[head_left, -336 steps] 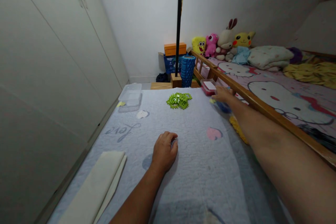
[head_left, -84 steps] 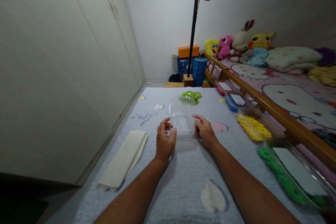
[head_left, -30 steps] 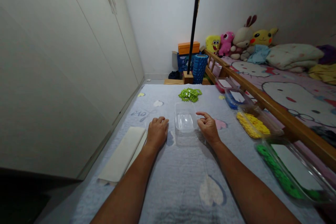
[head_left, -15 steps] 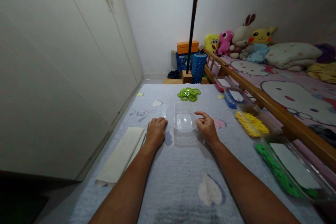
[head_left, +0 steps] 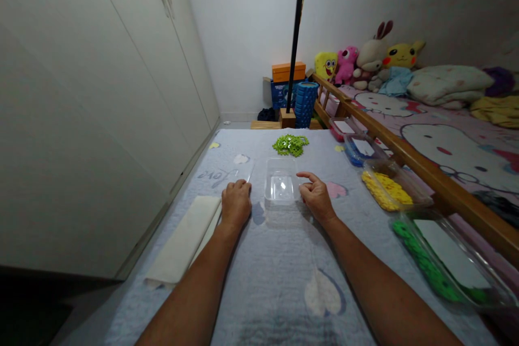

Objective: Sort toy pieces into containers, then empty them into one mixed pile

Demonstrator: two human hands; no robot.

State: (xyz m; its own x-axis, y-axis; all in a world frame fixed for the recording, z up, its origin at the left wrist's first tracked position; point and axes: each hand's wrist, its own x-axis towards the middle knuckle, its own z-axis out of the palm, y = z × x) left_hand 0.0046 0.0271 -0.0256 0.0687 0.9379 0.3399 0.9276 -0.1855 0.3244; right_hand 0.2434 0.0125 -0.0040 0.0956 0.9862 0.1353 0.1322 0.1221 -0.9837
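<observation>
A clear plastic box (head_left: pixel 280 203) stands uncovered in front of me, with nothing visible inside. My right hand (head_left: pixel 317 195) is at its right side, index finger stretched toward the rim and the other fingers curled. The index tip seems to touch the box wall. To the left, my left hand (head_left: pixel 236 201) lies palm down, fingers bent over the near edge of a flat clear plastic sheet or lid (head_left: pixel 243 172). Its transparency makes the outline hard to follow. Behind the box lies a pile of lime-green toothed plastic pieces (head_left: pixel 290 145).
A folded cream cloth (head_left: pixel 184 243) lies beside my left forearm. Along the right edge, by the wooden bed rail (head_left: pixel 381 130), are lidded boxes of red (head_left: pixel 343 128), blue (head_left: pixel 359 151), yellow (head_left: pixel 387 189) and green pieces (head_left: pixel 425 265). A black pole (head_left: pixel 295 38) rises behind the table.
Both hands have shifted slightly left, the clear sheet and the clear box with them. The view has also moved a little. The green pile looks the same.
</observation>
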